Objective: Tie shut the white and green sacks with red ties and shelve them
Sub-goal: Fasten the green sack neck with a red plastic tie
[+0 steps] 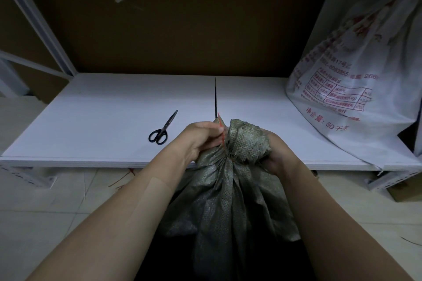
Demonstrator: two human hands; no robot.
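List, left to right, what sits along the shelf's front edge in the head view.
scissors → left hand → red tie → green sack → right hand → white sack

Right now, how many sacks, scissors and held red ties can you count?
Sacks: 2, the green sack in front of the shelf and the white sack on it.
Scissors: 1, the black scissors on the shelf.
Ties: 1, the red tie pinched in the left hand.
Total: 4.
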